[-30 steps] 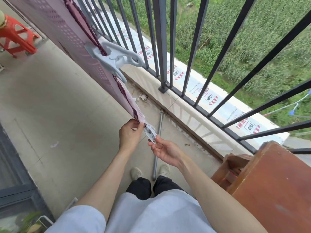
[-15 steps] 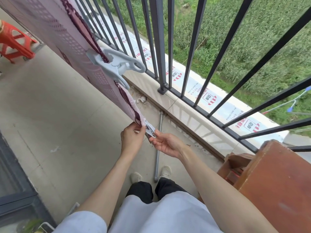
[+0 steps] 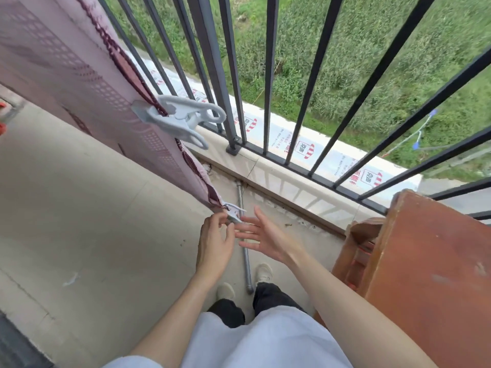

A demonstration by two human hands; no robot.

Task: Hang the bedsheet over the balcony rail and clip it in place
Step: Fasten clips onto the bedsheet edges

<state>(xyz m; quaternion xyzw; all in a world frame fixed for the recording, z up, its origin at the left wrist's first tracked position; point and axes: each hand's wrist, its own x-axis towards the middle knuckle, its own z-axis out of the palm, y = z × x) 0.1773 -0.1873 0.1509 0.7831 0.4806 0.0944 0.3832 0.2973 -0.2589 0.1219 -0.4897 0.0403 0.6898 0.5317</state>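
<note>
Your dusty-pink bedsheet with its perforated pattern and dark maroon braided edge hangs down the left of your view, its edge running diagonally from the top towards your hands. A large pale grey plastic clip is clamped on that maroon edge about halfway down. At the sheet's lowest corner sits a second, smaller pale grey clip, biting on the fabric.

Your left hand is just below that corner, fingers loosely curled with the tips at the small clip; whether they actually pinch it is hard to tell. Your right hand is spread wide, palm up, fingers straight and holding nothing, its fingertips just beside the clip.

To the right of the sheet stand the dark metal balcony rail bars, fixed on a pale stone kerb. A grey metal pipe lies on the beige concrete floor between your shoes. A reddish-brown wooden cabinet is at your right elbow. Beyond the bars is green vegetation.
</note>
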